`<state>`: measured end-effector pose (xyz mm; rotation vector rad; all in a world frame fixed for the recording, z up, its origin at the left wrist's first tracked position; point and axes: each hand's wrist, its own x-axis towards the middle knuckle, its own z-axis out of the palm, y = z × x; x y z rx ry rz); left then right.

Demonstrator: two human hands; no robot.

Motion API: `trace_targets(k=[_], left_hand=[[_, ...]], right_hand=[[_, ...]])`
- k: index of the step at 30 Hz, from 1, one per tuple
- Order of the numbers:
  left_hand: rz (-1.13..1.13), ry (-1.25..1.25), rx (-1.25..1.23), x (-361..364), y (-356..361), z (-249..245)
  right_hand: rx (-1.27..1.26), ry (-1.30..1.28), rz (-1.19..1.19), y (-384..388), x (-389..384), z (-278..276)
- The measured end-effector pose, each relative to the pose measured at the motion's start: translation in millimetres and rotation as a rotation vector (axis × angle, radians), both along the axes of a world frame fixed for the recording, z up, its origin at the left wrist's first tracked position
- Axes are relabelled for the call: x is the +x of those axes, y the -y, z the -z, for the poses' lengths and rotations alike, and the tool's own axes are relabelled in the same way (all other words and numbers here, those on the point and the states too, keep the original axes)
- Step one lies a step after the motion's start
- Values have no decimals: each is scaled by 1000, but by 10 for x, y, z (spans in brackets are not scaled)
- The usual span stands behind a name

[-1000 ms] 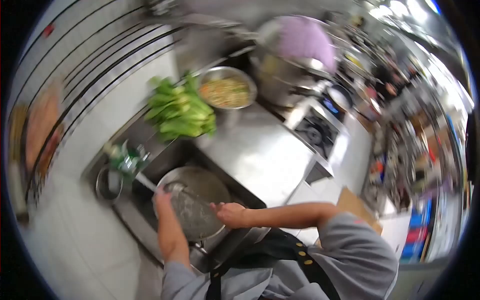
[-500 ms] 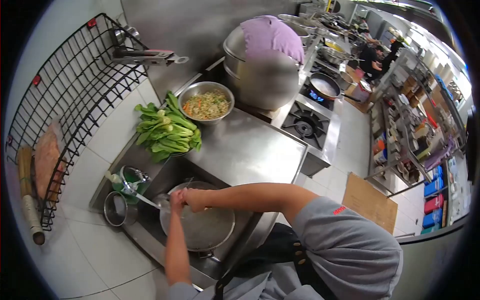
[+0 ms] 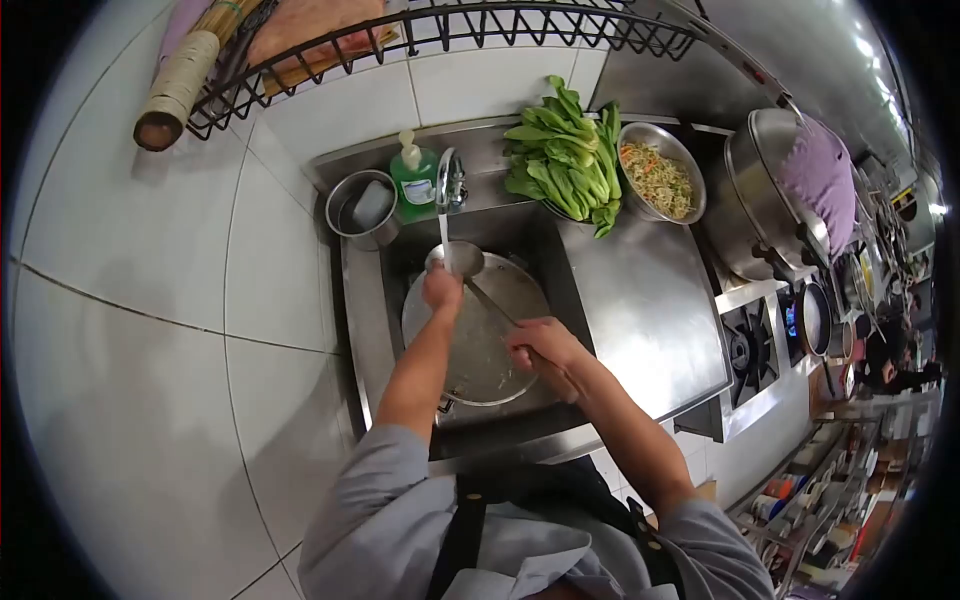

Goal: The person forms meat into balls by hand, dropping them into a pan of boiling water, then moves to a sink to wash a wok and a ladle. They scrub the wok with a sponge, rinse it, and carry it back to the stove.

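A ladle (image 3: 465, 259) is tilted under the running tap (image 3: 446, 180), its bowl beside the stream. My right hand (image 3: 548, 352) is closed round its handle. My left hand (image 3: 443, 288) is closed at the left rim of the ladle's bowl, in the falling water; its fingertips are partly hidden. Beneath both hands a wide round metal pan (image 3: 520, 290) with side handles sits in the sink (image 3: 560, 270). It looks wet, with small light bits inside.
Behind the sink stand a green soap bottle (image 3: 415, 180) and a small metal pot (image 3: 365, 212). Leafy greens (image 3: 565, 155) and a bowl of shredded vegetables (image 3: 660, 175) are to the right, near a large steamer pot (image 3: 745, 200). A wire rack (image 3: 480, 22) hangs above; stoves (image 3: 745, 350) lie further right.
The camera view has swung left and down towards the sink. My hands, together before, are now apart, the right one back along the ladle's handle. The ladle's bowl now shows clearly.
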<state>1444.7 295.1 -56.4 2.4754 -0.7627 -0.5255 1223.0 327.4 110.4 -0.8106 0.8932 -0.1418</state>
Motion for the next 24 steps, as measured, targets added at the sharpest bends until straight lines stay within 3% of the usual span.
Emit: trace_targets(k=[1, 3, 5, 6, 7, 8, 9, 11, 12, 13, 14, 15, 18, 20, 21, 22, 24], left_hand=[[-4, -3, 4, 6, -30, -3], [298, 329, -30, -36, -65, 34], [452, 343, -81, -60, -79, 81], [605, 356, -149, -115, 11, 97], [800, 171, -182, -57, 145, 188], [1092, 249, -157, 39, 185, 402], [1191, 220, -43, -42, 107, 118], [1150, 326, 19, 89, 85, 264], [1075, 399, -71, 244, 29, 386], [697, 22, 71, 152, -22, 124], [531, 49, 130, 136, -4, 146], [354, 71, 194, 167, -15, 199], [413, 245, 88, 359, -240, 410], [482, 397, -26, 391, -300, 571], [517, 468, -90, 385, -273, 620], [645, 583, -331, 362, -263, 455], [781, 585, -346, 232, -154, 36]], right_hand=[[2, -4, 18, -54, -74, -68], [11, -7, 51, -173, -137, -164], [41, -161, 202, -294, -166, -247], [-611, -55, -146, -298, -274, 40], [-1248, -26, -517, -297, -398, 292], [-1398, -38, -554, -322, -435, 138], [-1551, -53, -579, -350, -478, -29], [-1267, 76, -381, -461, -516, -79], [-912, -1, -317, -507, -471, -128], [-512, -68, -141, -564, -422, -179], [-197, -152, 79, -631, -368, -232], [-363, -162, 11, -604, -322, -160], [-369, -235, -43, -587, -218, 20], [-693, -355, -186, -588, -310, -80], [-694, -359, -178, -574, -360, -137], [-651, -329, -221, -555, -402, -201], [-607, -301, -269, -545, -415, -318]])
